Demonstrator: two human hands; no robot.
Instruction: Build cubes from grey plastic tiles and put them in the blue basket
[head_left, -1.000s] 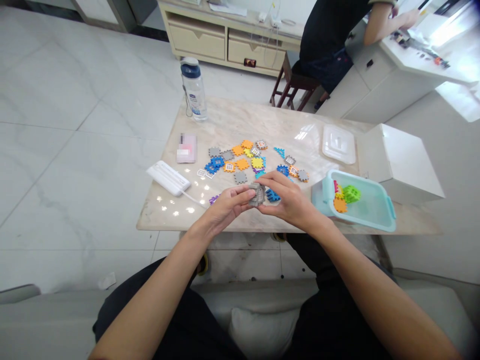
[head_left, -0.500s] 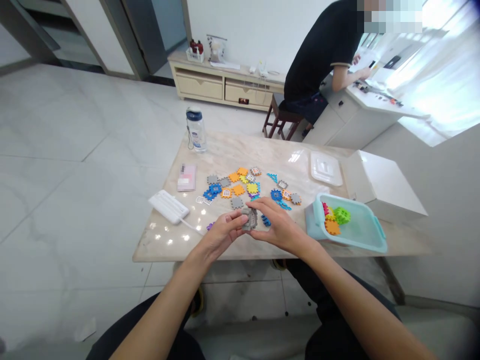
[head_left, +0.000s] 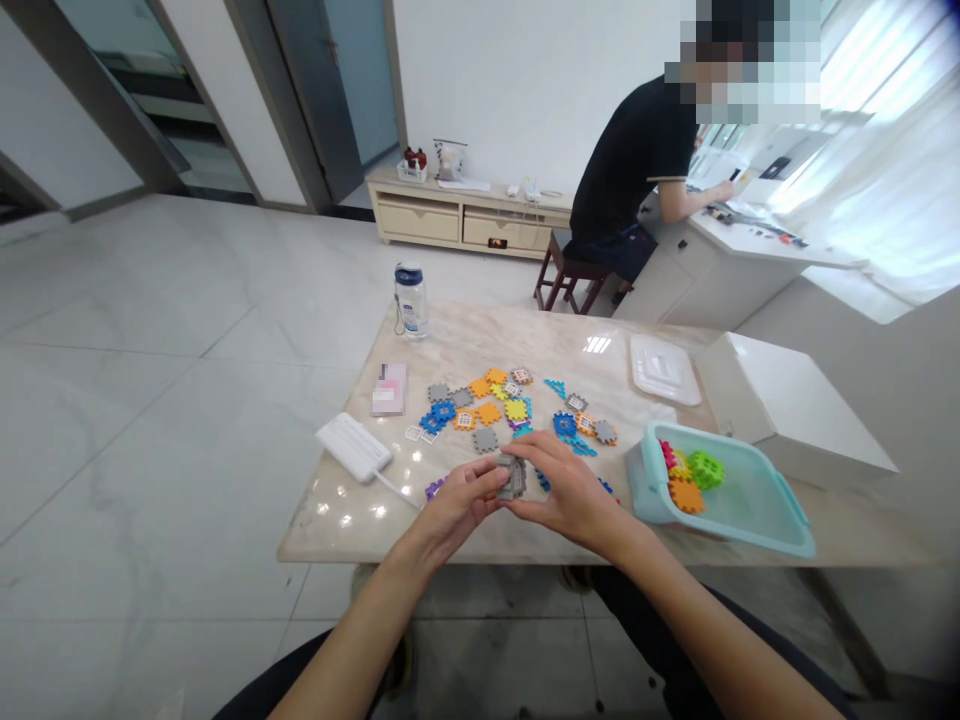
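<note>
1. Since the earlier frame my view has tilted up, so the marble surface (head_left: 592,350) sits lower in the picture and more of the room shows; my hands stay together on the same piece.
2. A boxy gray tile assembly (head_left: 511,476) sits between my hands, near the close edge of the surface.
3. My left hand (head_left: 457,507) grips its left side, and my right hand (head_left: 570,490) closes on its right side. The fingers (head_left: 529,508) of both hands are clenched on it.
4. Loose interlocking tiles (head_left: 487,412) in orange, gray, blue and yellow lie farther out; a few blue ones sit just beyond my right hand.
5. To the right, a teal tray (head_left: 750,530) holds a green cube (head_left: 706,469) and an orange tile (head_left: 686,495). A clear lid (head_left: 664,369) and a white box (head_left: 787,410) lie beyond it.
6. To the left are a white power bank (head_left: 352,447) with its cable and a water bottle (head_left: 412,302).
7. Far right, a seated co-worker (head_left: 634,180) reaches onto a white counter (head_left: 750,260).
</note>
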